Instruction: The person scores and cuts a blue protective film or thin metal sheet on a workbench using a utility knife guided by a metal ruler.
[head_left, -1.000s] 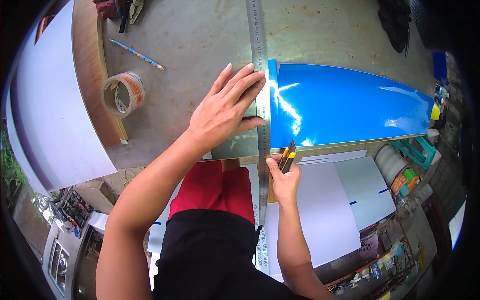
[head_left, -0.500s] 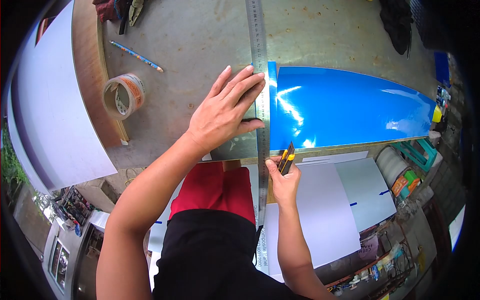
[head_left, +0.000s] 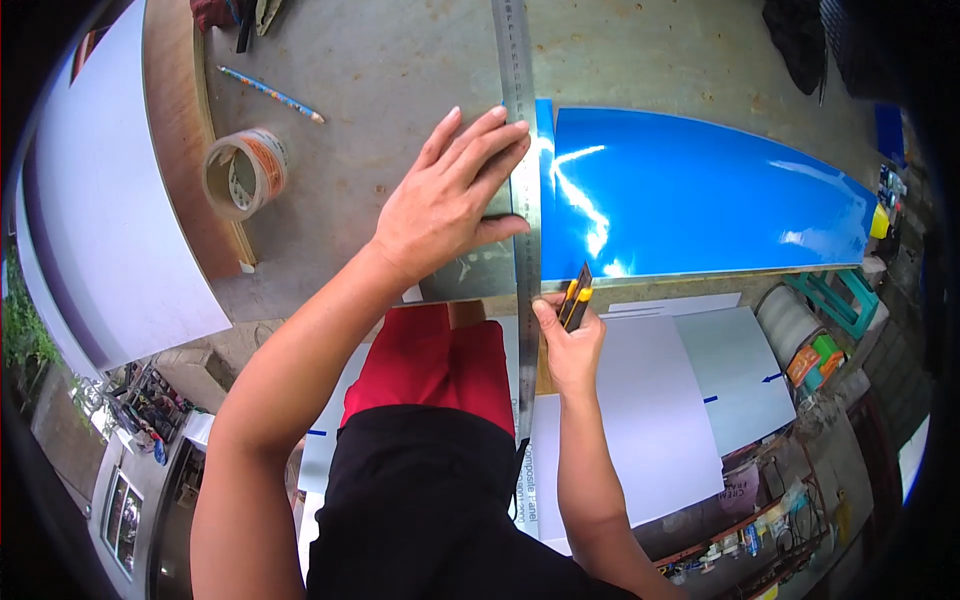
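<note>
A long steel ruler [head_left: 527,300] runs from the far side of the table past its near edge. My left hand [head_left: 440,205] lies over it with fingers stretched out, the fingertips and thumb on the metal. Beneath and beside the ruler is a glossy blue sheet [head_left: 690,195], with a narrow blue strip [head_left: 546,160] along its left side. In my right hand [head_left: 574,358] is a yellow-and-black utility knife [head_left: 577,306], blade pointing away from me. That hand is at the table's near edge, its thumb right by the ruler.
A roll of tape [head_left: 245,175] and a patterned pencil [head_left: 270,93] lie on the metal table [head_left: 400,60] to the left. A curved white panel [head_left: 110,220] stands at far left. White sheets [head_left: 630,400] rest below the table edge, near a teal stool [head_left: 850,300].
The whole view has shifted slightly, so the table and blue sheet appear a little higher. Both hands keep nearly the same places along the ruler.
</note>
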